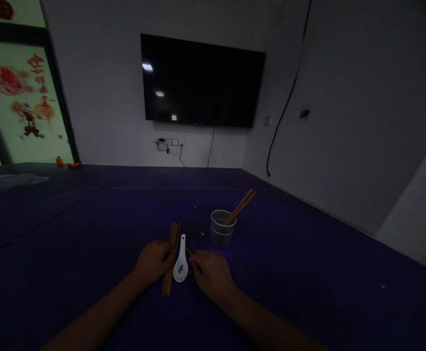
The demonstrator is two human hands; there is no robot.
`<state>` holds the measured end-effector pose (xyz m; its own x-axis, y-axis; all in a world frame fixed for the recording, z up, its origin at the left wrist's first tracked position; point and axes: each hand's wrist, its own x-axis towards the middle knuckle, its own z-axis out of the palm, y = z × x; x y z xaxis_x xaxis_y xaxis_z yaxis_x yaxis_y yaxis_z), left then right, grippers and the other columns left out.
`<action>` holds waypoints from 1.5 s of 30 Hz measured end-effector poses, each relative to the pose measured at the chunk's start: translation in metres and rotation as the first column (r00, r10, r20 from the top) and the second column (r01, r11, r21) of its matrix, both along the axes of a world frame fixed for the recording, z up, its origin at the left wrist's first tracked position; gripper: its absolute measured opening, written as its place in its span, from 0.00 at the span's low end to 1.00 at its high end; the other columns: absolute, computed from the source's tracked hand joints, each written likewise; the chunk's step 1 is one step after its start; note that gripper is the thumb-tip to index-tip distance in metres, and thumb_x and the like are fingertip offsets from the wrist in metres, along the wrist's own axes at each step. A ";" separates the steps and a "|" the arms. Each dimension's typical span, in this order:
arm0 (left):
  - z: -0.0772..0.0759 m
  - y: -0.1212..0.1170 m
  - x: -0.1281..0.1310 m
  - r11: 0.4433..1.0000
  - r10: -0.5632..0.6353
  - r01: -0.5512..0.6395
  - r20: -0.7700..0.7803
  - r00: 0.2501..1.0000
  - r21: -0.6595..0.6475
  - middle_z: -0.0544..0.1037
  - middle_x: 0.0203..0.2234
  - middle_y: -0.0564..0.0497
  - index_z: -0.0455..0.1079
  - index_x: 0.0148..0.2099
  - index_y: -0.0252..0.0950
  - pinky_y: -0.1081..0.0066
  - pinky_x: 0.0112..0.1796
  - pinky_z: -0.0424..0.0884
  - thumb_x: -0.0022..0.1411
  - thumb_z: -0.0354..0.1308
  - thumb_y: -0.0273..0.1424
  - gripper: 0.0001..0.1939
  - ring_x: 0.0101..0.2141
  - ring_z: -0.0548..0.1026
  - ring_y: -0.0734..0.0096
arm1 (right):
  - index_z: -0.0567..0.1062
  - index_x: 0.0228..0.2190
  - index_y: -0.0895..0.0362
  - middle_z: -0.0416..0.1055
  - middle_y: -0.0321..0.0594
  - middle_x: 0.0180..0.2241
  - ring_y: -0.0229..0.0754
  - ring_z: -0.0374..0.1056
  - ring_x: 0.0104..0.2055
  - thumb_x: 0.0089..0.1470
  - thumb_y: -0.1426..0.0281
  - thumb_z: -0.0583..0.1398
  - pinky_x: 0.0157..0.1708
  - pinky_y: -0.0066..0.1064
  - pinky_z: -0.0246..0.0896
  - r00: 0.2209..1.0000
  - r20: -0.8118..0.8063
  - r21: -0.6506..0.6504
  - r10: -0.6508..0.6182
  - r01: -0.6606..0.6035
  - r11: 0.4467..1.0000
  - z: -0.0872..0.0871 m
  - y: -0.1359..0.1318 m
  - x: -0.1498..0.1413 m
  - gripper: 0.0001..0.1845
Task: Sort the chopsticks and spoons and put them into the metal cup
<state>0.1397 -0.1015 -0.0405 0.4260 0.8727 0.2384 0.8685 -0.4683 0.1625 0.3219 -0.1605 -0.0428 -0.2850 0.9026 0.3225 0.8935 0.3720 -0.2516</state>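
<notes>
My left hand [156, 261] is closed around the side of several wooden chopsticks [175, 234], which lie together in a row. Just to their right is a white soup spoon [180, 268] with a blue pattern in its bowl and its handle pointing away from me. My right hand [212, 274] lies right of that spoon, with its fingers curled in. A thin, dark piece [188, 251] pokes out by its fingertips; the hand and the dim light hide what it is. Beyond this hand stands a clear cup [221, 236] with two chopsticks [242, 204] leaning out to the right.
The surface under my hands is dark blue-purple [99, 219]. Another thin dark stick [199, 238] is near the cup. A black television [202, 80] hangs on the wall ahead, and a cable [289, 95] hangs at right. Orange items [60, 161] sit far left.
</notes>
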 end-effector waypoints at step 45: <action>0.006 -0.004 0.000 0.977 0.213 -0.212 -0.119 0.970 0.017 0.78 0.28 0.45 0.73 0.32 0.35 0.69 0.34 0.65 0.64 0.40 0.37 0.22 0.31 0.76 0.63 | 0.77 0.38 0.53 0.76 0.36 0.41 0.39 0.70 0.41 0.56 0.75 0.51 0.40 0.27 0.59 0.997 -0.073 0.022 -0.019 0.021 1.000 0.001 0.000 0.003 0.15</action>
<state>0.1395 -0.1051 -0.0344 0.2565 0.9454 0.2010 0.9612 -0.2713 0.0495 0.3245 -0.1608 -0.0423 -0.2419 0.9002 0.3621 0.8804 0.3605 -0.3082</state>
